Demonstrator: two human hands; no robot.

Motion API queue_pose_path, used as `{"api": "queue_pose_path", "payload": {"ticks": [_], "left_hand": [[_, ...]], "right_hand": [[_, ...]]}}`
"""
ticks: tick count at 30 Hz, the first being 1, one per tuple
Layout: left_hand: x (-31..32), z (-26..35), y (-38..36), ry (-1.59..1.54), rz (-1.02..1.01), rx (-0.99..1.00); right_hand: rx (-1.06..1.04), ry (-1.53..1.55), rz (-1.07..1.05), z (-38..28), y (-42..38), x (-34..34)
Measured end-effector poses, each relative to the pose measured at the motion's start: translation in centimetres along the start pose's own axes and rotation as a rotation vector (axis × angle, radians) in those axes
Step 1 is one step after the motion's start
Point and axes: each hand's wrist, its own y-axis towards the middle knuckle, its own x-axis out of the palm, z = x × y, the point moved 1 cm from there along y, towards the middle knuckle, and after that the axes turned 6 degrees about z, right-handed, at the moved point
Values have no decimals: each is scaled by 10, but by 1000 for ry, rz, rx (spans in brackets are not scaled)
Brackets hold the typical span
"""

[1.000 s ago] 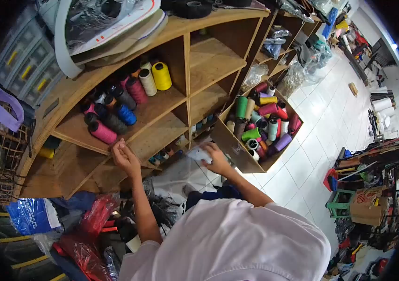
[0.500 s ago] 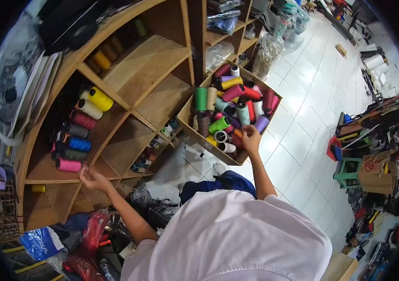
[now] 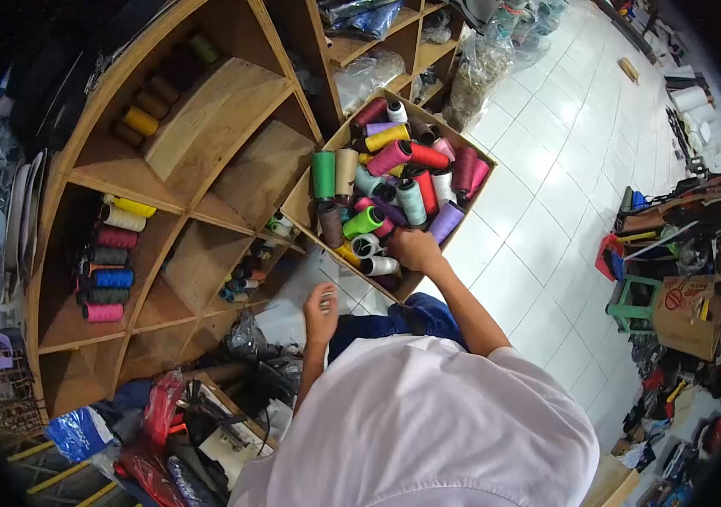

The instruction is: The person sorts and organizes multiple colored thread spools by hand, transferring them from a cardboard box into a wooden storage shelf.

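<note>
My right hand [image 3: 418,252] is down inside a cardboard box [image 3: 472,211] full of thread spools. Its fingers curl in by the box's near side, and whatever they grip is hidden. Close to that hand lie a white spool [image 3: 379,266], a bright green spool [image 3: 364,221] and a lilac spool [image 3: 446,221]. My left hand [image 3: 320,313] is in the air just short of the box, fingers half curled, with nothing visible in it. On the wooden shelf [image 3: 81,334] at left, a row of spools ends with a pink spool [image 3: 103,313].
Brown and yellow spools [image 3: 141,120] stand in the upper compartment. Plastic-wrapped bundles [image 3: 153,448] and dark bags crowd the floor at lower left. White tiles [image 3: 538,245] stretch away to the right, where a green stool [image 3: 633,306] and a carton [image 3: 688,317] stand.
My left hand has moved right, from beside the pink spool on the shelf to near the box. My right hand has gone deeper among the spools, where an orange one is now out of sight.
</note>
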Motion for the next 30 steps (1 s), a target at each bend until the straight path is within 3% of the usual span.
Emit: {"api": "queue_pose_path", "payload": {"ticks": [4, 11, 14, 18, 22, 24, 27, 29, 30], "left_hand": [[18, 12, -5, 97, -172, 47], [-10, -15, -16, 142, -11, -23], [-17, -28, -13, 150, -8, -20], [-7, -2, 0, 246, -2, 65], [32, 29, 21, 207, -122, 170], [57, 31, 29, 385, -232, 381], [76, 27, 36, 490, -342, 532], [78, 17, 39, 518, -320, 574], [77, 21, 40, 519, -350, 538]], "right_hand": [[-13, -234, -131, -12, 6, 10], [-28, -238, -71, -11, -2, 14], [-5, -250, -179, -5, 15, 21], [56, -101, -172, -2, 17, 4], [66, -83, -105, 6, 17, -14], [104, -24, -91, 7, 16, -26], [147, 115, -7, 18, 16, -51], [180, 178, 244, 37, 18, -64], [305, 151, 371, 25, 10, -100]]}}
